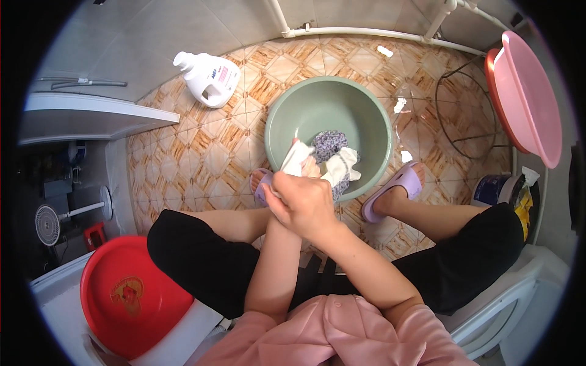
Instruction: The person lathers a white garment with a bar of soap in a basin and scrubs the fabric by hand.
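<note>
Handwashing over the green basin, one white cloth at a time

From where I stand, the right hand (305, 204) is closed in a fist above the near rim of the green basin (372, 128), crossing over the other wrist, and it looks curled tight on a white cloth (295, 158). The left hand (312, 168) reaches further over the basin, a few fingers showing beside that cloth; the rest is covered, so I can't tell how firmly it grips. The white cloth itself hangs over the basin's near-left part.

Just below and to the right of the hands, in the basin, lie a cream cloth with a grey band (342, 168) and a speckled purple-grey cloth (330, 145). I can't make out how much water there is.

I'd judge this as the rubbing or wringing step, with those other two pieces lying apart from it. The next move seems to call for a firm hold at both ends and a twist or rub, keeping drips inside the basin's rim.

Outward, purple slippers (408, 183) flank the basin's near side. A white bottle (223, 76), probably detergent, stands beyond its far-left side. To its right a pink basin (530, 97) leans upright; a red basin (159, 277) sits near-left of it.
</note>
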A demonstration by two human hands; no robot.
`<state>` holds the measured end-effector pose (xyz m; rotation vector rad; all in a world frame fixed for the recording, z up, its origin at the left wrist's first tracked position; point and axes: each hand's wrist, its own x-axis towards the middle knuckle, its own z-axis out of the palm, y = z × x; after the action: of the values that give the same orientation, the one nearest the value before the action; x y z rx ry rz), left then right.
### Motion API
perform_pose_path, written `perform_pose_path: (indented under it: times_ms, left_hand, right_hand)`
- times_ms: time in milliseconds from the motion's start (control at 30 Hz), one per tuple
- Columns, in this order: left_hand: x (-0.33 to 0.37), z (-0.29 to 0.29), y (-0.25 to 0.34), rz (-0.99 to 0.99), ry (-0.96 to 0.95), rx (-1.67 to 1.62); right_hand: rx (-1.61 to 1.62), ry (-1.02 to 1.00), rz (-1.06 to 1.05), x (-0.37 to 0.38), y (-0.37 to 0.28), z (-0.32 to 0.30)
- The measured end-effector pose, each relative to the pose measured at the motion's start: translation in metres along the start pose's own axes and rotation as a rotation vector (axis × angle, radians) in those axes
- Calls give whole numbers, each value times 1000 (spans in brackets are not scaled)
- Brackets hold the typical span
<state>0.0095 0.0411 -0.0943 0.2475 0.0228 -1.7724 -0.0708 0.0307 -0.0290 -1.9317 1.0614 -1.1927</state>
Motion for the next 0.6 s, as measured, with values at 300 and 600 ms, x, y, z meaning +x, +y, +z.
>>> perform_pose_path:
  times_ms: [300, 600]
  left_hand:
    - [-4, 19, -5, -118, 281, 69]
    - [5, -22, -27, 225, -493, 181]
  right_hand:
    - [-103, 111, -79, -4, 6, 7]
    - [-216, 60, 23, -6, 15, 4]
